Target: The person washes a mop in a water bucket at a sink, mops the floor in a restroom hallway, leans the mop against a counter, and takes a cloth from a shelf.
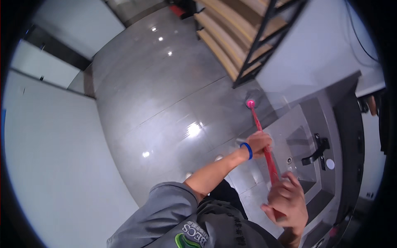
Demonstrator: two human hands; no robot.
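Grey floor spreads toward twelve o'clock, a sink at three. Left hand and right hand both close their grip round a red pole at four o'clock, its pink tip at two.

It's a washroom or wash corner here: there's the sink on the right, black faucet and drain showing. Glossy grey floor underfoot, wood-shelved rack standing far off.

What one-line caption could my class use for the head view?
Left grip closed around a red pole, right grip at its near end, beside a sink.
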